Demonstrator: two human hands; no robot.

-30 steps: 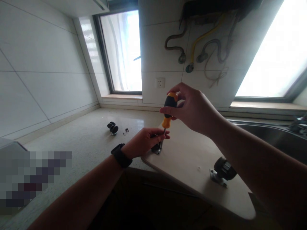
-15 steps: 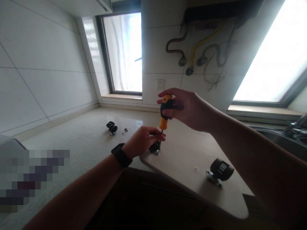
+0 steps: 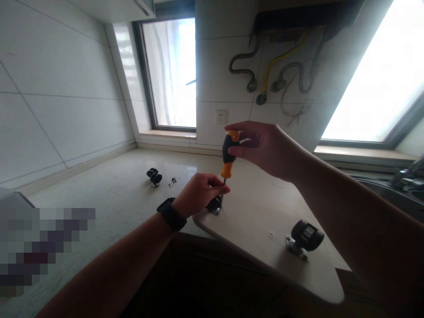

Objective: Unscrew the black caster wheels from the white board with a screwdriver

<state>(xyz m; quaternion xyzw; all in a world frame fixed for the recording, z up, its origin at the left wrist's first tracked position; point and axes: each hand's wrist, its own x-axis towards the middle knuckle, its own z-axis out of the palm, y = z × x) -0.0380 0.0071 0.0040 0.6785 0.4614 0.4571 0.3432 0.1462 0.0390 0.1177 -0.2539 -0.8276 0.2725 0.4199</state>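
My right hand (image 3: 256, 143) grips the yellow-and-black handle of a screwdriver (image 3: 229, 150), which stands nearly upright with its shaft pointing down. The fingers of my left hand (image 3: 203, 194) pinch around the lower shaft, just above a black caster wheel (image 3: 214, 203) with a metal plate. That caster sits at the left corner of a pale board (image 3: 248, 216) with rounded corners, partly covered by my left hand. The screwdriver's tip is hidden by my fingers. A second caster (image 3: 306, 236) stands on the board's right part, its plate against the surface.
Two loose black casters (image 3: 154, 176) and a few small screws (image 3: 174, 180) lie on the speckled countertop (image 3: 115, 198). A sink (image 3: 380, 194) with a faucet is at the right. Pipes (image 3: 268, 70) and a socket (image 3: 221, 116) are on the tiled wall. A pixelated patch covers the lower left.
The fingers of my right hand have shifted around the screwdriver's handle, and the handle leans slightly more to the right. My left hand stays at the shaft.
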